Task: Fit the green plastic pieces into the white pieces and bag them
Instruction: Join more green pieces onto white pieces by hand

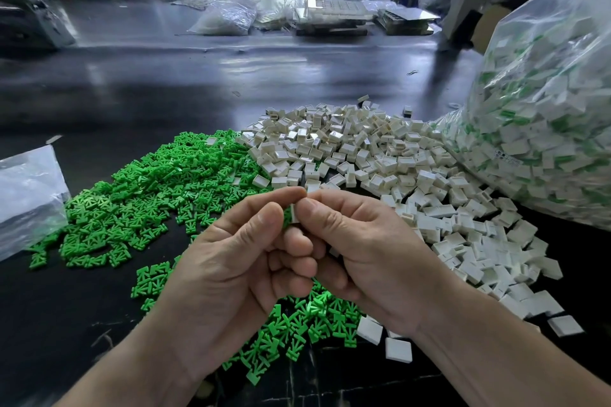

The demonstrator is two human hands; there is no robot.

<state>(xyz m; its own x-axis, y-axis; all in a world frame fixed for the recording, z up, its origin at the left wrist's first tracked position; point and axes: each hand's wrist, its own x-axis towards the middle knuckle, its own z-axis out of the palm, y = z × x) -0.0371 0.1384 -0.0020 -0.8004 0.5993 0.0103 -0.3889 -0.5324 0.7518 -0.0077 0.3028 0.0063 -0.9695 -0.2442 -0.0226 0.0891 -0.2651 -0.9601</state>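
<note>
White piece, one, between two hands

Bare left hand and bare right hand of one person, seen from above. Each thumb ends in a short, rounded nail: left thumbnail, right thumbnail. Fine creases cross the knuckles and finger joints. Behind the hands, the left forearm and right forearm are likewise bare, down to the lower edge of the view.
</note>
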